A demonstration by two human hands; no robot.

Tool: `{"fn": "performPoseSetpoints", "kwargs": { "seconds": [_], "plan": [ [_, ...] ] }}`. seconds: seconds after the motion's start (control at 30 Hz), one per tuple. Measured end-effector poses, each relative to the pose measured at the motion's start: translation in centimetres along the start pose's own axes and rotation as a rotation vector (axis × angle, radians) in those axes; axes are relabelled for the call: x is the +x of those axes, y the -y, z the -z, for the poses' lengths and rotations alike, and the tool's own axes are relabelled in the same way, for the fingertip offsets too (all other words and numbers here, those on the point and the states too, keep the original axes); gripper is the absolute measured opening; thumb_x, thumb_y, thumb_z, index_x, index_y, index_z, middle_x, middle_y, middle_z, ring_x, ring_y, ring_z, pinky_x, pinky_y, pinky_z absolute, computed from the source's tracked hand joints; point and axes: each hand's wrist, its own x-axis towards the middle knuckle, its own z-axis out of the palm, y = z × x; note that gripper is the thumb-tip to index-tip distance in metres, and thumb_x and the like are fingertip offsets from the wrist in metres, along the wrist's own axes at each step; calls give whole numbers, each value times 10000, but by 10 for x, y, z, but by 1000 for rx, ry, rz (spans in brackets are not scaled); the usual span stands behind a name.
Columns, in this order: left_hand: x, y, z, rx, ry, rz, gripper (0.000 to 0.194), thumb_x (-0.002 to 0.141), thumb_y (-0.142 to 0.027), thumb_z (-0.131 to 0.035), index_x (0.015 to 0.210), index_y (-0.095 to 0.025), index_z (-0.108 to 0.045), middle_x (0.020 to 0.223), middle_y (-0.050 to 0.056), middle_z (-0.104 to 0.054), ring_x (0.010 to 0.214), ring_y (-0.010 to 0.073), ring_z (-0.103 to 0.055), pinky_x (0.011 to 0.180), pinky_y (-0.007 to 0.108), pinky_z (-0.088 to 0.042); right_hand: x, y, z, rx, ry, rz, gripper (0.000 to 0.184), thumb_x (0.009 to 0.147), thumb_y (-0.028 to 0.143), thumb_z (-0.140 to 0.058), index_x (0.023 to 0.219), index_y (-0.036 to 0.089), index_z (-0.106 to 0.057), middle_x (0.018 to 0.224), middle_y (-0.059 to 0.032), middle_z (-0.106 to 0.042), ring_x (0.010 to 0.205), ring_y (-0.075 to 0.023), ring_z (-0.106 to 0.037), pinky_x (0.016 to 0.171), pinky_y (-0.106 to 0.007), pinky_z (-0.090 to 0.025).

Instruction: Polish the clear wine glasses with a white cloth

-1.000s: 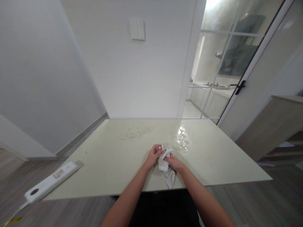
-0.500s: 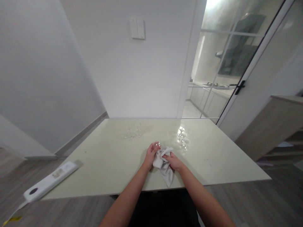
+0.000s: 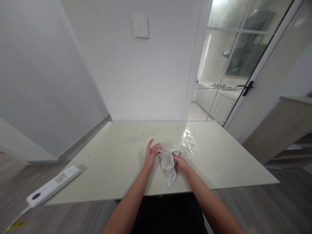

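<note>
My left hand [image 3: 151, 154] has its fingers curled round a small clear glass [image 3: 157, 147], held above the table in front of me. The glass is hard to make out against the pale surface; it looks stemmed. Just to its right, my right hand [image 3: 180, 162] grips a whitish cloth [image 3: 168, 164], which hangs down to a point towards the table's front edge. The cloth is close to the glass; whether they touch I cannot tell. Part of my right fingers is hidden in the folds.
Several clear glasses [image 3: 138, 134] stand at the back left of the pale table [image 3: 109, 172], and more glasses [image 3: 188, 141] at the back right. A white power strip [image 3: 53, 185] lies at the left edge. Behind are a wall and a glass door [image 3: 219, 65].
My left hand has moved left with the glass, away from the cloth, and its fingers have spread more. The cloth now hangs more unfolded from my right hand.
</note>
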Motion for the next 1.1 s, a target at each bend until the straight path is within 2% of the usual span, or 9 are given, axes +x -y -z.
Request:
{"fn": "performPoseSetpoints", "kwargs": {
  "seconds": [0.17,0.33,0.47,0.57,0.7,0.83,1.1],
  "plan": [
    [-7,4,-5,161,186,-57,775,761,-382,-711,1403,-249,-298,1152,121,-654,993,190,-649,834,324,-513,2,1,0,-35,70,29,352,658,322,-763,973,195,-667,998,-56,-725,934,-230,-662,847,-335,-500],
    [-13,9,-7,269,210,-116,748,769,-331,-707,1398,-264,-308,1179,110,-629,1080,212,-620,884,351,-503,5,-1,3,-44,31,43,371,653,297,-762,995,199,-658,1000,-60,-721,926,-227,-656,836,-330,-498],
    [-15,13,-10,413,174,-193,747,767,-326,-706,1401,-280,-314,1191,101,-617,1101,216,-606,869,345,-507,6,-2,3,-33,30,43,376,657,307,-756,1000,195,-651,995,-60,-719,901,-222,-663,844,-344,-493],
    [-15,15,-11,417,119,-236,765,765,-337,-706,1409,-280,-297,1194,104,-612,1112,222,-599,846,339,-516,6,-1,2,-37,-1,35,398,638,312,-771,998,200,-645,980,-54,-722,877,-220,-668,829,-345,-495],
    [-11,12,-6,377,-14,-287,770,783,-355,-683,1424,-287,-262,1203,108,-595,1091,213,-606,815,324,-525,4,-1,1,-38,-47,19,408,615,318,-788,979,196,-649,951,-45,-727,870,-211,-666,834,-330,-488],
    [-7,8,-1,425,-132,-319,763,787,-365,-676,1429,-287,-272,1170,94,-601,1062,197,-605,814,309,-508,1,-3,2,-70,-38,0,383,624,344,-781,948,177,-663,951,-54,-730,877,-206,-663,841,-318,-485],
    [-4,9,-3,446,-101,-207,819,761,-336,-699,1455,-295,-267,1139,74,-625,983,177,-614,785,288,-483,1,-5,4,-114,-22,2,433,632,372,-774,1000,184,-644,1023,-69,-718,961,-231,-657,889,-350,-484]
  ]
}}
